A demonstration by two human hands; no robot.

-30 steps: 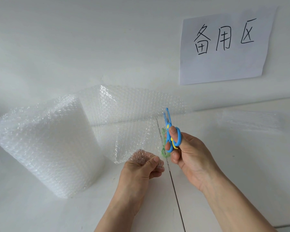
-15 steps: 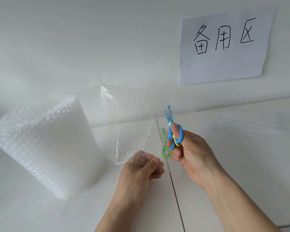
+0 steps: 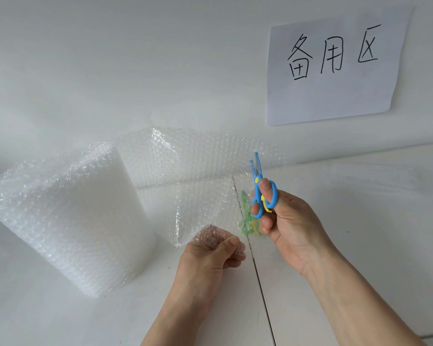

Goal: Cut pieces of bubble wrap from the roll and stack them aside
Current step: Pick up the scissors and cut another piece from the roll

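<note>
The left hand [image 3: 210, 250] pinches the loose bubble wrap sheet [image 3: 198, 186], which rises toward 12 o'clock from it; the roll [image 3: 68, 216] stands at 9 o'clock. The right hand [image 3: 289, 226] grips blue scissors [image 3: 261, 188], blades slightly parted beside the sheet's edge; bare table [image 3: 360, 233] at 3 o'clock

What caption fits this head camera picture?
Left hand holds bubble wrap sheet off the roll; right hand raises blue scissors.

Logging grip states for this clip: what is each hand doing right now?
Left hand: closed, pinching the near edge of the bubble wrap sheet.
Right hand: closed on the blue scissors, fingers through the loops, blades pointing up.
</note>
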